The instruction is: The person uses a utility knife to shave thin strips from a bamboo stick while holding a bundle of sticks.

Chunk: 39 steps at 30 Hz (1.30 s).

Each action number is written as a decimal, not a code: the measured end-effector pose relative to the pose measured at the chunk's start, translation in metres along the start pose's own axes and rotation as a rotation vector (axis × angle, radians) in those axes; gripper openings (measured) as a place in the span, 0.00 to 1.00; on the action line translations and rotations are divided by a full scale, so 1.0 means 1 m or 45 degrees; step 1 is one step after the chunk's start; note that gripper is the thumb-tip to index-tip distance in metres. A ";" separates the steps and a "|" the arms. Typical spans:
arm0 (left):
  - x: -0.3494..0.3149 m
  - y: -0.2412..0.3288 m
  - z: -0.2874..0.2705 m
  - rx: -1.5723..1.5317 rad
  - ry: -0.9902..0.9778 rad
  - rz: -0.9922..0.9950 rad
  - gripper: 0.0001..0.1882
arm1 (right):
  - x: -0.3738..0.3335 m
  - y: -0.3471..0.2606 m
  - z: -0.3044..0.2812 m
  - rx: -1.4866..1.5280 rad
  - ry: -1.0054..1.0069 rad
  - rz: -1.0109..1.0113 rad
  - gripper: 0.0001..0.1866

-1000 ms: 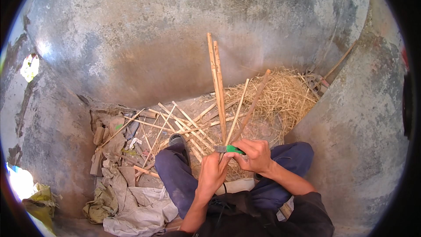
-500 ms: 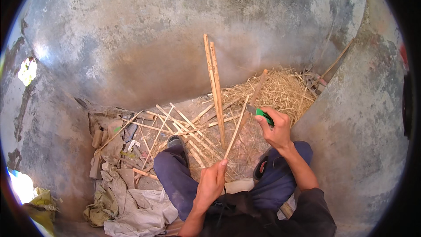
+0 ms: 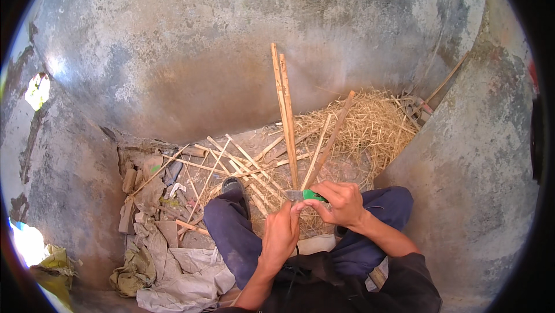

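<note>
My left hand (image 3: 280, 236) is closed, its thumb and fingers pinching the near end of a thin pale bamboo strip (image 3: 319, 148) that slants away from me. My right hand (image 3: 342, 204) grips a utility knife (image 3: 314, 195) with a green handle. Its short grey blade lies across the strip's near end, right by my left thumb and fingertips. Where exactly the blade meets the strip is hidden by the hands. A browner stick (image 3: 338, 131) stands just right of the strip, and two long split sticks (image 3: 287, 116) rise upright to its left.
Several cut strips (image 3: 248, 168) lie crisscrossed on the floor ahead. A heap of straw-like shavings (image 3: 373, 119) sits at the far right. Crumpled sacking (image 3: 185, 272) and rubble lie at left. Grey plastered walls (image 3: 202, 52) close in around my bent knees.
My right hand has brought the knife down and left along the strip, from its upper part to beside my left fingers. My left hand stays nearly in place, still pinching the strip.
</note>
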State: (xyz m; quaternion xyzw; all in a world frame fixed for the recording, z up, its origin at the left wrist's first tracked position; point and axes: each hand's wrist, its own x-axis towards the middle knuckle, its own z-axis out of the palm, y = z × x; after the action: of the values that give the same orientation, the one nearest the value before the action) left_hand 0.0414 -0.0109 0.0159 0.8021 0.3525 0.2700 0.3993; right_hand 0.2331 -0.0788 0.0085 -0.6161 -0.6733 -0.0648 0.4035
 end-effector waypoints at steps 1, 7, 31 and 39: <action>0.001 0.000 0.001 0.009 0.009 -0.005 0.21 | 0.001 0.000 -0.001 -0.014 -0.013 0.000 0.15; 0.002 -0.003 0.001 0.060 0.016 -0.054 0.23 | 0.006 0.003 0.000 -0.054 0.023 -0.027 0.13; -0.008 -0.032 -0.008 0.084 0.067 -0.108 0.23 | 0.019 0.073 -0.032 0.117 0.091 0.432 0.20; -0.002 -0.006 -0.002 -0.037 0.048 -0.022 0.23 | -0.006 0.024 0.003 -0.003 -0.027 -0.031 0.15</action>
State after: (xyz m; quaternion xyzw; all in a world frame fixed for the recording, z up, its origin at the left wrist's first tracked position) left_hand 0.0359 -0.0089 0.0115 0.7880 0.3630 0.2865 0.4065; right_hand 0.2523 -0.0758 -0.0070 -0.6092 -0.6848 -0.0639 0.3947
